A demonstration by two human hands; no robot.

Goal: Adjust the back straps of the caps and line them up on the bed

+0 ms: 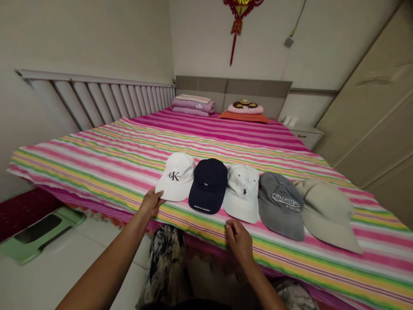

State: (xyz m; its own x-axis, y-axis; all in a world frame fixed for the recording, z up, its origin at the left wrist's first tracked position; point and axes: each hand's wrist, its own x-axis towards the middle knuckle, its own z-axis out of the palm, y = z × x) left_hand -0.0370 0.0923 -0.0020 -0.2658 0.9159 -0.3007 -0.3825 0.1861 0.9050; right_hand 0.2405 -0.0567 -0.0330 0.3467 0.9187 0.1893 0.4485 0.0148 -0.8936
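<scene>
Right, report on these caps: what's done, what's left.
Done: five caps lie side by side on the bed. In hand: the left hand touches the white CK cap; the right hand rests on the bed, holding nothing visible. Left: the navy cap, grey cap and beige cap sit untouched.

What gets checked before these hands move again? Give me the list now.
1. Left hand on the brim of the white CK cap: ok.
2. Right hand apart from the caps, on the sheet: ok.
3. Five caps lying in one row: ok.
4. Grey cap apart from the beige cap: not ok, they touch.
5. Right hand pinching the sheet: cannot tell.
</scene>
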